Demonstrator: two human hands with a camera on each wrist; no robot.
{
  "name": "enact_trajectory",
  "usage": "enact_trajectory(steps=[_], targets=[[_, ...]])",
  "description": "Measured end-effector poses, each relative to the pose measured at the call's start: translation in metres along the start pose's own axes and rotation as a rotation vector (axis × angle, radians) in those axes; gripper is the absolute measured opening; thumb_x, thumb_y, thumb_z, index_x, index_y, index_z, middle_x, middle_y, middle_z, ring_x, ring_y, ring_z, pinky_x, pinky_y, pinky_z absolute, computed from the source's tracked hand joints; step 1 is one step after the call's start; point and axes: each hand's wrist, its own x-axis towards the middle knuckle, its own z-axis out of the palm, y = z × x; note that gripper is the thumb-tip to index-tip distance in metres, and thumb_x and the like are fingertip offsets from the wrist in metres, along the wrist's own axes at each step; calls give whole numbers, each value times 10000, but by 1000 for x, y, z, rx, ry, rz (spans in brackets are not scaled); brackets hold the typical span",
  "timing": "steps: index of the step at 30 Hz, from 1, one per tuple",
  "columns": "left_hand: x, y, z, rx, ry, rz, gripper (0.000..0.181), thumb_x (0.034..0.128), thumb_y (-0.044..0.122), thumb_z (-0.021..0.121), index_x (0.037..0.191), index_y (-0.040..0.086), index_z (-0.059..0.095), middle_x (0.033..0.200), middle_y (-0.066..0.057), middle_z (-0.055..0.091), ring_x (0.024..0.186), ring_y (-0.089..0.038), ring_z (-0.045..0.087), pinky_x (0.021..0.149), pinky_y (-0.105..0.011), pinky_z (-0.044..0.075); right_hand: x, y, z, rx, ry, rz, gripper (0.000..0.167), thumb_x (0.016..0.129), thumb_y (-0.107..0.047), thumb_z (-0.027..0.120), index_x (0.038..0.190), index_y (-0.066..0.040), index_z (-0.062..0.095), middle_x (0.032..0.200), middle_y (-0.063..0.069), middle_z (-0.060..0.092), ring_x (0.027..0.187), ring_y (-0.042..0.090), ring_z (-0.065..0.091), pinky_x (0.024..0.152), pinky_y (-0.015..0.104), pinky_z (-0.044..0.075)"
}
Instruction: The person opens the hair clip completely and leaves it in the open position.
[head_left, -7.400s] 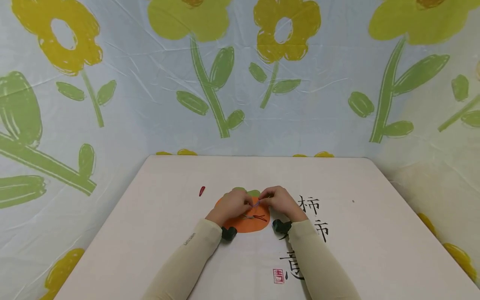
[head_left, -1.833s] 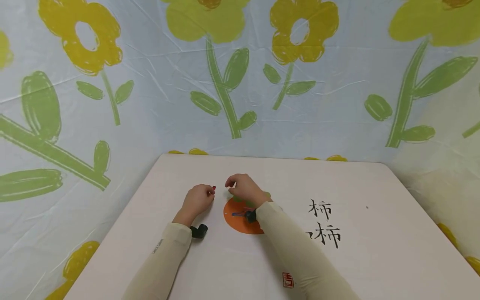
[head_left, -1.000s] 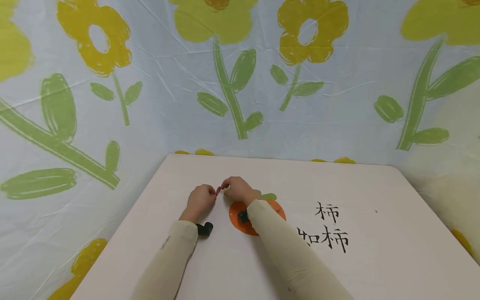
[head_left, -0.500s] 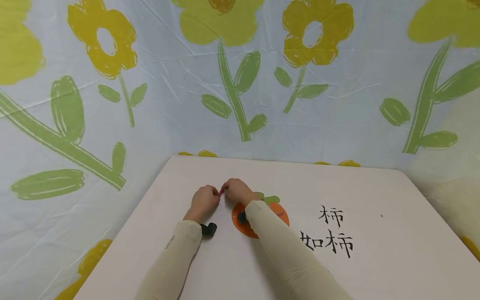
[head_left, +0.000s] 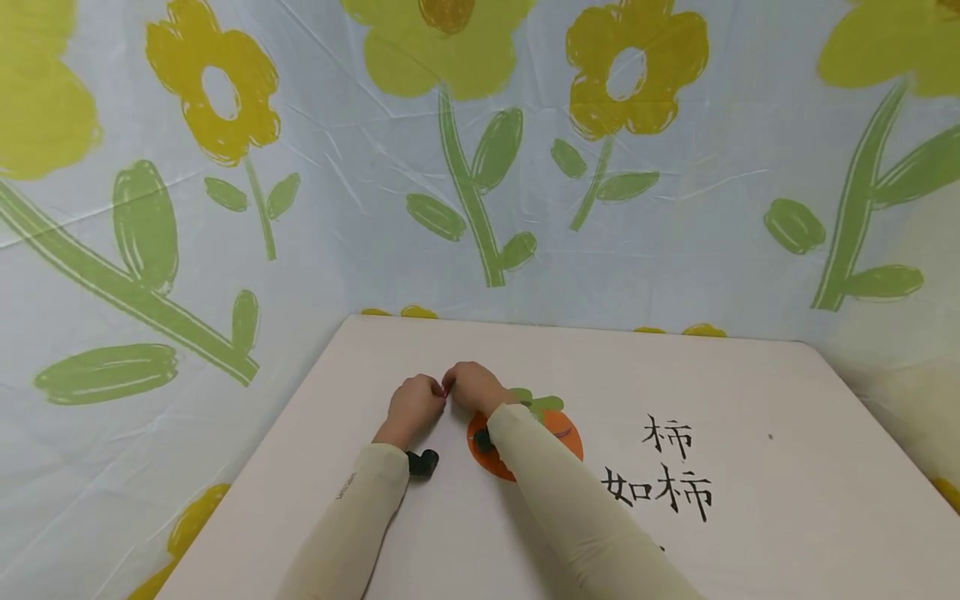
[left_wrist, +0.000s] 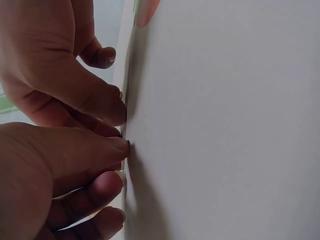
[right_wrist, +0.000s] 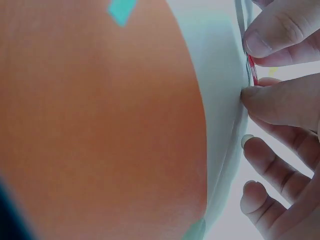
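Between the fingertips of both hands is a small red hair clip (head_left: 446, 394); a thin strip of the clip (right_wrist: 253, 71) also shows in the right wrist view. My left hand (head_left: 415, 407) pinches one end with thumb and forefinger. From the right, my right hand (head_left: 476, 387) pinches the other end. Most of the clip is hidden by the fingers. Just right of the hands lies an orange persimmon-shaped piece (head_left: 492, 464) with green leaves, partly covered by my right forearm. A thin bluish and reddish item (head_left: 562, 432) rests on it, too small to make out.
The pale table (head_left: 750, 392) carries black brush characters (head_left: 667, 467) at right. A dark wrist camera (head_left: 423, 463) is worn on the left wrist, another (head_left: 483, 440) on the right. Behind the table hangs a flower-print curtain (head_left: 337, 208).
Earlier both hands worked over the orange piece while the red hair clip lay on the table. The left hand then held the clip, and the right hand came across and took its other end.
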Motion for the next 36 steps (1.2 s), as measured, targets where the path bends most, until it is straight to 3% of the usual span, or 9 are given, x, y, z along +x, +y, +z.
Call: enact_trajectory(steps=[11,21,29,36], targets=[[1,-2,3,14,15,17,141,844,171,665,901,82,758,891,-44,726,756,-187,625,727,-375,518,4,-2,3,-81,20,-24,146,895,-119,653,989,-168,753,983,-30,705,949,153,613,885,316,504],[-2,-2,4,19,9,46,139,848,182,671,897,97,770,872,-25,730,722,-169,603,712,-369,514,3,-4,1,-110,5,-15,132,891,-164,676,996,-180,755,988,-37,709,924,140,616,838,316,519],[-2,-3,5,18,39,51,152,860,110,629,920,73,764,932,-60,740,862,-255,681,784,-414,537,2,-5,-1,-106,-2,7,149,913,-231,667,1030,-196,754,1080,-20,692,1005,159,616,886,348,512],[0,-4,7,-15,55,54,142,838,63,626,888,56,758,906,-69,736,857,-253,676,778,-403,536,2,-5,-3,-139,-10,-12,152,908,-123,647,998,-188,751,1017,-25,703,950,152,609,875,327,515]])
